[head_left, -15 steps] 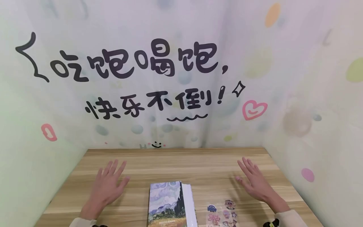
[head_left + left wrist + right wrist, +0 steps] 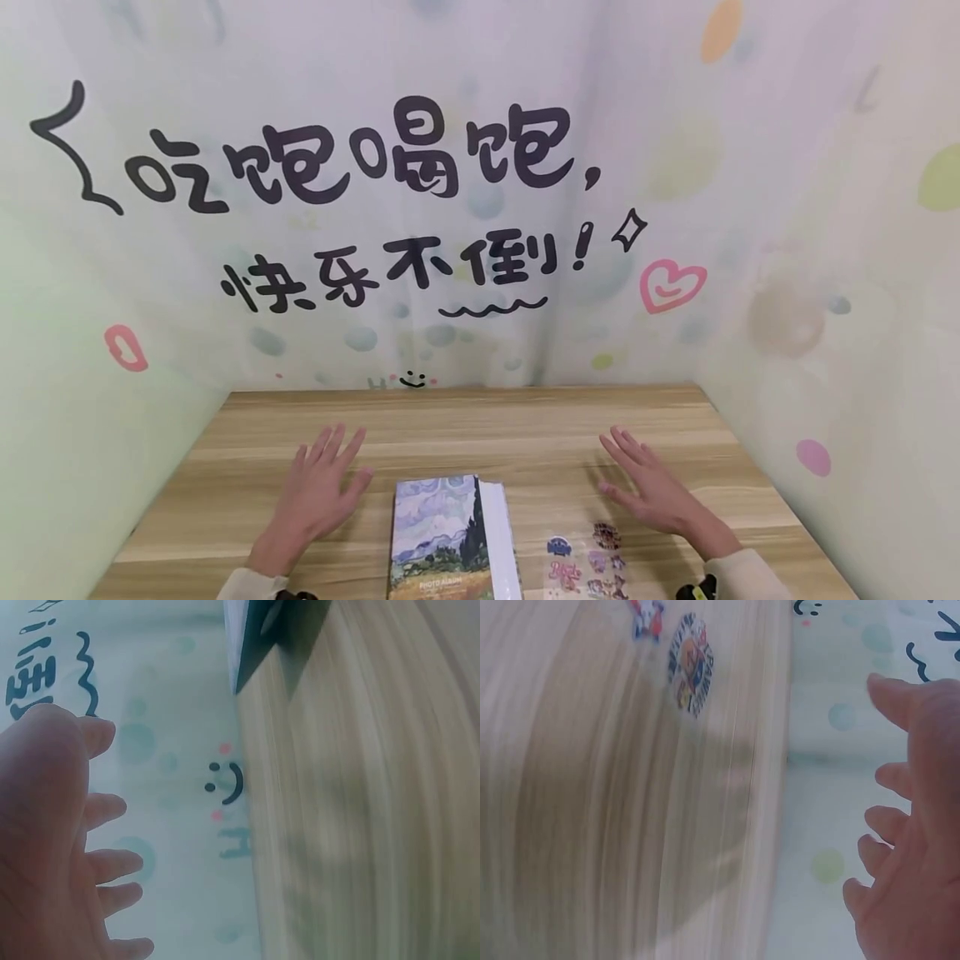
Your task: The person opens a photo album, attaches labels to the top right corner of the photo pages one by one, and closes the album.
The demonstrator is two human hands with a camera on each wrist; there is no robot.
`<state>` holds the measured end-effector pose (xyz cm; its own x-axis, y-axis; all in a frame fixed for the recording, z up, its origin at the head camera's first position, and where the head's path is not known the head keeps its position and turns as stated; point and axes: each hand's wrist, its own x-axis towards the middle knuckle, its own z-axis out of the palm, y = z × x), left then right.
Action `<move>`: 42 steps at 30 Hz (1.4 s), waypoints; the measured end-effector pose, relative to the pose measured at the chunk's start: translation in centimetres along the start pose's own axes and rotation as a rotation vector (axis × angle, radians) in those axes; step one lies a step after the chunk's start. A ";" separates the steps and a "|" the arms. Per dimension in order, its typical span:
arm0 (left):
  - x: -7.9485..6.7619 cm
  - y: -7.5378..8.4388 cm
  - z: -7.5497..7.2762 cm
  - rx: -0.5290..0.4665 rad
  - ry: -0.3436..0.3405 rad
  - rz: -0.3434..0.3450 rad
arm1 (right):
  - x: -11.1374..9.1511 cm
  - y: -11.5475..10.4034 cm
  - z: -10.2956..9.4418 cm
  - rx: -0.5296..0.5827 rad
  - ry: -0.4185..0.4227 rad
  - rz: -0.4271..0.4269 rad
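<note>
So on our far left, our left hand [image 2: 318, 487] hangs over the tabletop [image 2: 480, 425], fingers loosely spread, thumb out, nothing in it. The photo album [image 2: 438, 529] lies to its right and a bit closer to us, cover up, long axis running roughly away from us, white page edges on the right side. The left hand's the nearer one to it. Just right of the album is a clear sticker sheet [image 2: 564, 577], then our right hand [image 2: 645, 492], just past the sheet's far end, also spread and holding nothing.

As for room: wood shows left of our left hand, between album and back edge by the wall [image 2: 480, 350], and out to the right edge. Album-to-sheet gap is narrow, and the frame cuts off both near ends, so we can't tell there.
</note>
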<state>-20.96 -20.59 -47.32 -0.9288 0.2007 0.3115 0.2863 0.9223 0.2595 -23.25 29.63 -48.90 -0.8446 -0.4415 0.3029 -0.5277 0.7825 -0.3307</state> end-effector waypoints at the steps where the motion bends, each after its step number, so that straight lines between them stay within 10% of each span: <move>1: 0.0 0.2 0.1 -0.006 0.000 0.000 | 0.1 -0.1 0.1 0.005 -0.005 -0.003; 42: 1.0 6.1 4.5 -0.276 -0.144 0.102 | 3.4 -6.7 4.8 0.133 -0.376 -0.118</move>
<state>-21.17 -13.33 -49.51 -0.9100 0.3506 0.2214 0.4147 0.7746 0.4775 -23.03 20.81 -49.98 -0.7390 -0.6737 0.0058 -0.6092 0.6645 -0.4329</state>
